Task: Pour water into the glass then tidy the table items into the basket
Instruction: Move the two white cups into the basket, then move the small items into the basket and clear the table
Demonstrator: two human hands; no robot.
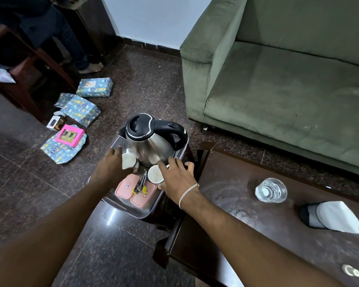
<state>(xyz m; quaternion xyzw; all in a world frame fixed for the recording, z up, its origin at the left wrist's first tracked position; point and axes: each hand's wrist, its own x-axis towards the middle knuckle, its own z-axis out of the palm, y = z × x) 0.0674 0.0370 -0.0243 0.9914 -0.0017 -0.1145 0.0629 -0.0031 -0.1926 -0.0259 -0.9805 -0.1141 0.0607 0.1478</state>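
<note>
A steel kettle (151,139) with a black lid and handle stands at the far end of a grey basket (120,204) beside the dark wooden table (247,235). In the basket lie two pink lidded boxes (125,186) and metal tongs (141,184). My left hand (110,164) grips a white cup (128,160) tipped on its side next to the kettle. My right hand (177,175) wraps around a second white cup (155,174), which is upright in the basket. A glass of water (271,189) stands on the table to the right.
A black holder with white napkins (330,214) lies on the table's right side, and a small round object (350,271) near its front edge. A green sofa (278,79) is behind the table. Wrapped parcels (81,108) litter the floor at left; a person's legs (71,44) are at the far left.
</note>
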